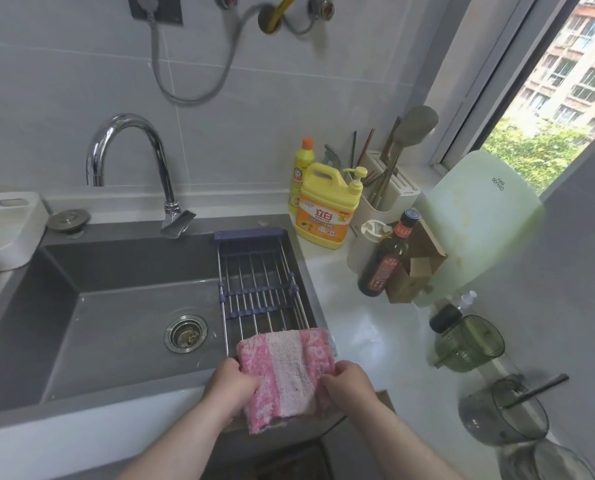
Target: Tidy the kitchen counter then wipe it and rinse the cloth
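1. A white shiny counter (369,327) runs along a grey tiled wall, with a grey metal sink (123,265) set into it.
2. At the back stand a big yellow soap jug with a pump (325,209) and, just behind it, a thin yellow bottle with an orange cap (299,168).
3. Beside them is a white plastic holder (398,197) with sticks and a big spoon in it.
4. In front stand a dark glass bottle with a red label (382,261), a white round pot (362,252) and a brown cardboard box (419,265), all close together.
5. A pale green flat board (479,216) leans on the wall.
6. Nearer are a green see-through jug with a black lid (469,342) and a grey see-through cup (507,414).
7. Left of the sink sit a white tub (8,226) and a round metal plug (68,218).
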The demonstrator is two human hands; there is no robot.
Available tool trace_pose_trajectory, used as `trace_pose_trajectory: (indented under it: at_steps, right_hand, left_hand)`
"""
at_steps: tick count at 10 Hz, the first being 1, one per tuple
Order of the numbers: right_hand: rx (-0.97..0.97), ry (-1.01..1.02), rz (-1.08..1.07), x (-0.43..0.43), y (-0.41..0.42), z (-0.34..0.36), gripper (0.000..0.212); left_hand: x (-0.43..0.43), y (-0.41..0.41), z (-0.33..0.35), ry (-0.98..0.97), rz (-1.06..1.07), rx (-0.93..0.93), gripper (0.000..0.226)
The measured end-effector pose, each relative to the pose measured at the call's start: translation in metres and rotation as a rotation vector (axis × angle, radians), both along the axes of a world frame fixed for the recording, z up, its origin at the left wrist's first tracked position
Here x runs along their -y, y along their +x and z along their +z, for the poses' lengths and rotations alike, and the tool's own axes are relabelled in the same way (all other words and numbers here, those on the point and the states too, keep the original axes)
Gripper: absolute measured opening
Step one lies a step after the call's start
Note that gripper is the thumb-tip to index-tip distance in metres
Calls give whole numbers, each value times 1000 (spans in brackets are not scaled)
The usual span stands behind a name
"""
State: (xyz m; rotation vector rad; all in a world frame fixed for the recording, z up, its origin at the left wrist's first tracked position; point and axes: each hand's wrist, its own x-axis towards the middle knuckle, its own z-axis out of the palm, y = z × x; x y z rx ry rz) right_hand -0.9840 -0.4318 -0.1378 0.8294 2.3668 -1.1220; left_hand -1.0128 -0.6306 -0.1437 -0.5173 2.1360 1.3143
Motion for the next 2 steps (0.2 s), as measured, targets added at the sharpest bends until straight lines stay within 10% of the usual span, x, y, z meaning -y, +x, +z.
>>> trace_pose_trajectory:
  at_steps: [2]
  right_hand:
    - [-84,110,84,0,3,21,31]
  left_hand:
    - [30,1,26,-119,-189,-217,15]
